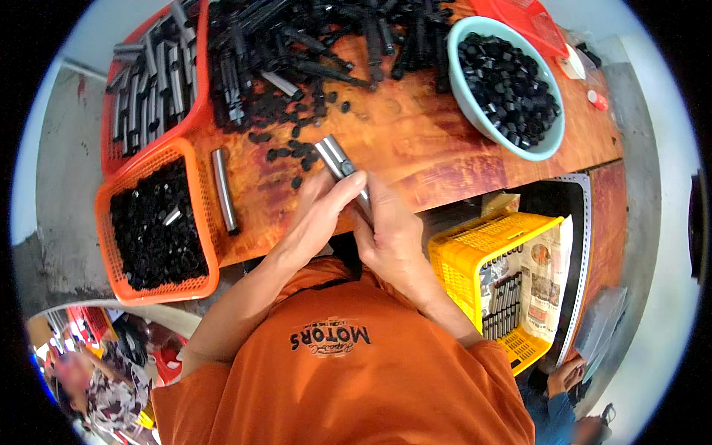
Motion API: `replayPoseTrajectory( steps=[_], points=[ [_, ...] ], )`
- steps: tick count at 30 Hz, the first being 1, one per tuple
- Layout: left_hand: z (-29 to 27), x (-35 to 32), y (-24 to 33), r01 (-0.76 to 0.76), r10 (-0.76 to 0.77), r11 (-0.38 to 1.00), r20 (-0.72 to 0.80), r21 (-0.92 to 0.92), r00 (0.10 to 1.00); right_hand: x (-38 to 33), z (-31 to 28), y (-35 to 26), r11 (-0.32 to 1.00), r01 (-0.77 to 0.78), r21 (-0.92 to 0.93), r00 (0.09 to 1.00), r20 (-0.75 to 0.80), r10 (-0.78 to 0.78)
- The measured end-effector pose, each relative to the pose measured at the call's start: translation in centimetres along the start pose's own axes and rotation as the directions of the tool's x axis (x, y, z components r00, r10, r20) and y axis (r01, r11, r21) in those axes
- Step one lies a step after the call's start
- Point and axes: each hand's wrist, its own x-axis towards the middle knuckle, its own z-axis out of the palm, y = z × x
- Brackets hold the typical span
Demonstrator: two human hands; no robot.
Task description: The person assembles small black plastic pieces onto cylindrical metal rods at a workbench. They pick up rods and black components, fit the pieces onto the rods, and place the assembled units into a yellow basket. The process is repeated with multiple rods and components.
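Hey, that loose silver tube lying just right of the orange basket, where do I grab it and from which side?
Probably pinch the loose silver tube around its middle, coming from above and the right. It's straight and slim, lying lengthwise away from you; the orange basket crowds its left side, while bare table lies to its right.

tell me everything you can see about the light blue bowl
The light blue bowl is round, with a smooth rim, and looks like plastic. It sits open side up on the wooden table, toward the right, and holds a heap of small, stubby black pieces. A red basket is close behind it; whether they touch is unclear. Neither hand touches it. Its base is hidden.
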Motion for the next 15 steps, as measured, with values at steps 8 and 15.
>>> replayPoseTrajectory(
  steps=[8, 15],
  points=[
    [-0.3, 1.1, -0.4, -0.047, 0.047, 0.993, 0.006, 0.109, 0.999, 0.5, -0.4, -0.2, 0.995, -0.099, 0.005, 0.994, 0.047, 0.098],
    [0.2, 2.9, -1.2, 0.127, -0.172, 0.948, -0.133, -0.292, 0.976, 2.4, -2.6, 1.0, 0.998, -0.011, 0.056, 0.984, 0.18, 0.001]
  ],
)
